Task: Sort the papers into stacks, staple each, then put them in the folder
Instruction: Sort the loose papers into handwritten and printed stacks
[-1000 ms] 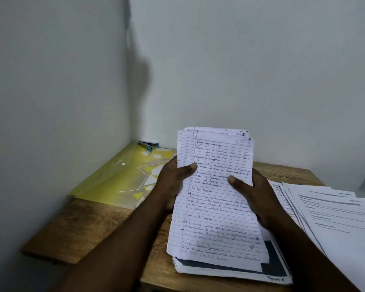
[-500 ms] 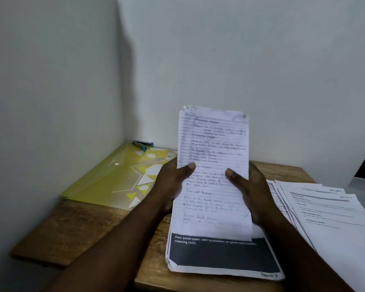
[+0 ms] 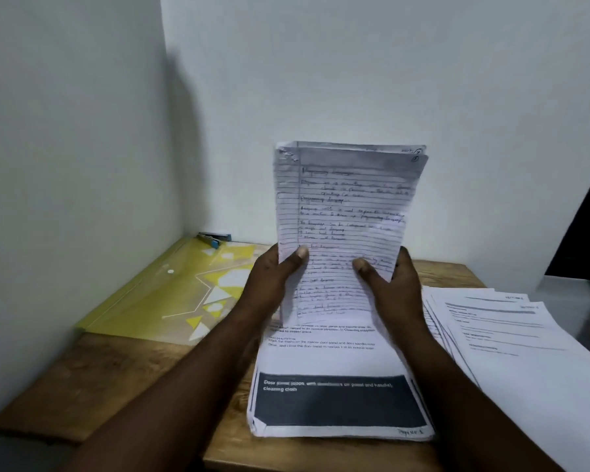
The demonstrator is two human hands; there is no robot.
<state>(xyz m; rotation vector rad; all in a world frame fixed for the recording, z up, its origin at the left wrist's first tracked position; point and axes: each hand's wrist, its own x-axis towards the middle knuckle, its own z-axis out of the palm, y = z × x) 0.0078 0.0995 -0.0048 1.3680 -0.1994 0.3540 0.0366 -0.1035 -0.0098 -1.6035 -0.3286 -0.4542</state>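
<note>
A bundle of handwritten lined sheets (image 3: pixel 344 212) stands nearly upright above the table. My left hand (image 3: pixel 273 277) grips its left edge with the thumb across the front. My right hand (image 3: pixel 392 284) grips its right edge the same way. Below it lies a printed stack (image 3: pixel 334 400) with a dark banner across its lower part. A second spread of printed pages (image 3: pixel 504 328) fans out at the right. A yellow plastic folder (image 3: pixel 160 301) lies flat at the left by the wall. A blue stapler (image 3: pixel 213 238) rests at the folder's far corner.
The wooden table (image 3: pixel 116 376) sits in a corner, with white walls close on the left and behind. Its near edge runs along the bottom. A dark opening (image 3: pixel 586 212) shows at the far right.
Both hands have raised the handwritten bundle from lying tilted over the printed stack to nearly upright, uncovering more of the printed stack's top page.
</note>
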